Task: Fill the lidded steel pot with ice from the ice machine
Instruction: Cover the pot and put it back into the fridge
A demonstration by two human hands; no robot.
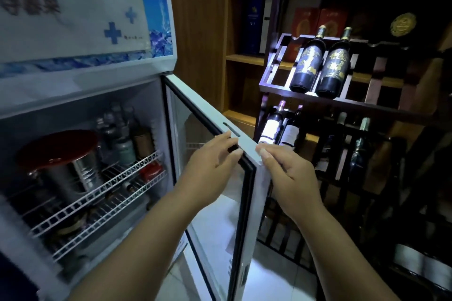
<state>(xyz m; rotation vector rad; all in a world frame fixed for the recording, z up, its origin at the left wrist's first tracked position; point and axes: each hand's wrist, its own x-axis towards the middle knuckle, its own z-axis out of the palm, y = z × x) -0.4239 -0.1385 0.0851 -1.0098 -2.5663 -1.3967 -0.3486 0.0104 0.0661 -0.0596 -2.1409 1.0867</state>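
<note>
We have both hands on the free edge of the cooler door (247, 178), which stands open. Our left hand (210, 161) curls its fingers over the inner edge by the black gasket; our right hand (286, 168) pinches the outer white edge, thumb on the near face. To do this step well, we should swing the door fully clear with one hand only and free the other for the pot, keeping the door from drifting back onto our forearms.

The steel pot (66, 173) with its dark red lid (58, 149) sits to the left of our hands, on the upper wire shelf (102, 188) inside the cabinet, with bottles (122, 139) just behind it. We would lift it out level so the lid stays seated.

To the right of our hands stands a dark wooden wine rack (342, 102) with labelled bottles lying tilted; wooden shelving rises beyond our hands, pale floor tiles (276, 273) lie below, and the room is dim.
</note>
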